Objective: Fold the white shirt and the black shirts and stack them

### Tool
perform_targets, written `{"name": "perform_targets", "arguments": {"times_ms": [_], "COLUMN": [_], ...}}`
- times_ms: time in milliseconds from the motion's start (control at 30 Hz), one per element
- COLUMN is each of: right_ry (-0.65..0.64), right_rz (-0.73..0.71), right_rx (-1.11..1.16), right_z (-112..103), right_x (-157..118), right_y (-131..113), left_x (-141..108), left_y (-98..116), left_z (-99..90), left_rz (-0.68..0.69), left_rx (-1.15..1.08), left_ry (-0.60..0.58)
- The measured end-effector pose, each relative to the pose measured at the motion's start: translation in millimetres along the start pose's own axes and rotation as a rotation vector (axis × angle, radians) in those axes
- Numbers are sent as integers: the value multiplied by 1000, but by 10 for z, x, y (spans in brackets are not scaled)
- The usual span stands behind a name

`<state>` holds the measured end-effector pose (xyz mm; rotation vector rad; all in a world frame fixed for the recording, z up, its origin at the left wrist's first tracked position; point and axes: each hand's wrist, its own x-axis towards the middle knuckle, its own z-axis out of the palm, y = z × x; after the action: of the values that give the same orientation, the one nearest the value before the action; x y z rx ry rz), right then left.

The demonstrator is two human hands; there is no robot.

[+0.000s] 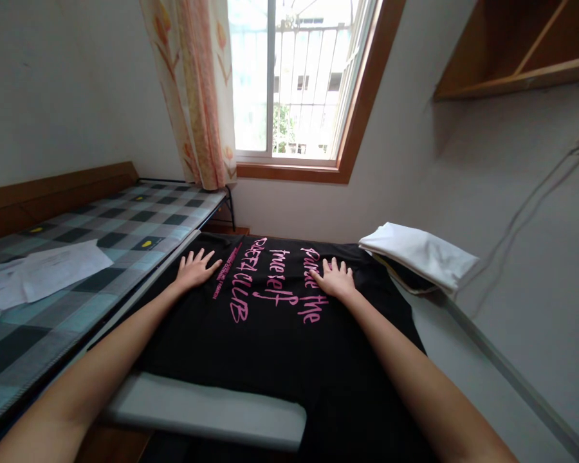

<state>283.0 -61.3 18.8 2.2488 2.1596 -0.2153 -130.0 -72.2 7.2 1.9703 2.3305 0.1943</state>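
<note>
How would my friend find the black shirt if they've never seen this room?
Find the window, then look down to the pale table right of the checked mattress. The black shirt lies spread across it, under the left hand and right hand. Unlike the folded white fabric at its right, it has pink lettering.

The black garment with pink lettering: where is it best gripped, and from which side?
Probably its near edge, pinched from the person's own side: the black garment lies spread flat, and part of that edge borders a pale strip of table, where fingers could likely slip under.
</note>
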Motion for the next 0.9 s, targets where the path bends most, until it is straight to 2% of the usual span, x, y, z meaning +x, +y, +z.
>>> {"name": "perform_targets", "arguments": {"times_ms": [167, 300, 400, 467, 567, 700, 800, 900], "right_ry": [16, 88, 162, 218, 261, 237, 232, 240], "right_rz": [-41, -77, -98, -101, -119, -142, -160, -175], "right_rx": [14, 18, 33, 39, 26, -20, -22, -21], "right_z": [8, 27, 55, 75, 96, 105, 119, 143], "right_x": [275, 378, 347, 283, 159, 2, -88, -146], "right_y": [103, 148, 161, 175, 215, 306, 404, 505], "left_x": [238, 276, 187, 79, -125, -361, -429, -392], "left_y": [-184, -278, -299, -324, -385, -460, -502, -536], "left_z": [-4, 10, -16, -66, -179, -311, -361, -405], "left_rz": [27, 55, 66, 60, 24, -13, -24, -99], "left_rx": [-37, -43, -12, 51, 154, 234, 227, 128], "left_ry": [-10, 95, 206, 230, 210, 159, 131, 102]}}
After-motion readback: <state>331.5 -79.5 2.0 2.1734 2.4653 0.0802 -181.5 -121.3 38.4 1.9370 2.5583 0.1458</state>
